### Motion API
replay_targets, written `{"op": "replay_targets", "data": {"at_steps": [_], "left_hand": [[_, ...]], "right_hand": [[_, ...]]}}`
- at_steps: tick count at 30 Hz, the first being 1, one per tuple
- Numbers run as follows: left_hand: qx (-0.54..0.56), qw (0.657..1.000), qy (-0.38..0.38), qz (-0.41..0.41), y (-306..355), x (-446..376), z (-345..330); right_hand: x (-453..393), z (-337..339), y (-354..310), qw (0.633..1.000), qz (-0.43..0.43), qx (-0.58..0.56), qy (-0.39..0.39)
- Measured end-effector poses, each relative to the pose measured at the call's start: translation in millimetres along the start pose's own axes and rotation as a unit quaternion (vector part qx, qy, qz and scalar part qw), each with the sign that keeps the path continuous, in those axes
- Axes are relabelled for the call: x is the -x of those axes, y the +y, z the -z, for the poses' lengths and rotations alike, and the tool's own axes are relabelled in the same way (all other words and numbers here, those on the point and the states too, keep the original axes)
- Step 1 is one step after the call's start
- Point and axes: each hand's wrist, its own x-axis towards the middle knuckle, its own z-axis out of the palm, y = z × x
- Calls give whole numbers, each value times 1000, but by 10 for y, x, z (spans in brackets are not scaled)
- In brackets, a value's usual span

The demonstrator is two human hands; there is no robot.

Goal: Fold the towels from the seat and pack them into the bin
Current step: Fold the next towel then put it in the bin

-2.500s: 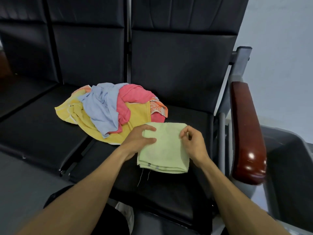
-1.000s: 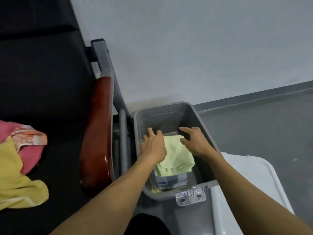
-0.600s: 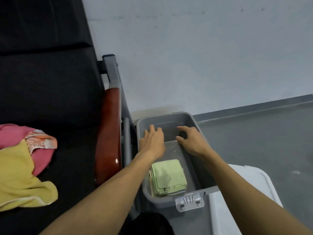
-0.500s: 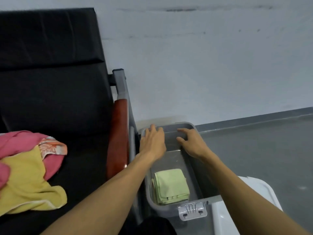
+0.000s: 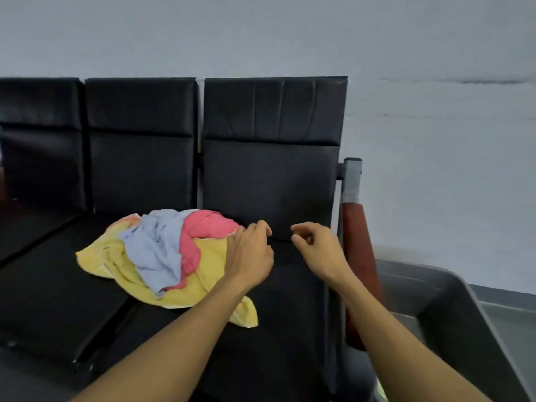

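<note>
The towels [image 5: 162,256] lie heaped on the seat [image 5: 275,300], at nine o'clock from your hands; expect them light, limp and clingy, so pinch one loose edge or corner; your left hand [image 5: 251,253] hovers at the pile's right edge, fingers loosely curled, holding nothing; your right hand [image 5: 316,248] hangs beside it, half-curled, empty; the bin [image 5: 464,300] waits at three o'clock.
</note>
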Motion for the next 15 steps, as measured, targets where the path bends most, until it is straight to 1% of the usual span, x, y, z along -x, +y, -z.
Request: {"op": "replay_targets", "data": {"at_steps": [2,4,7,11,13,15], "left_hand": [[-14,999,-10,43,-377,82,8],[-34,995,-32,92,-855,202,-6],[-49,987,-80,130,-1400,354,-191],[-104,972,-159,139,-1861,457,-561],[-151,958,-201,138,-1993,481,-731],[-206,945,-227,116,-2048,485,-830]], "right_hand": [[-3,-354,-62,998,13,13,-58],[-45,-882,-118,991,24,26,-127],[-64,-1508,-60,978,17,43,-204],[-68,-2102,241,960,-2,85,-267],[-79,-2308,419,954,-14,102,-282],[-84,-2420,561,954,-17,110,-277]]}}
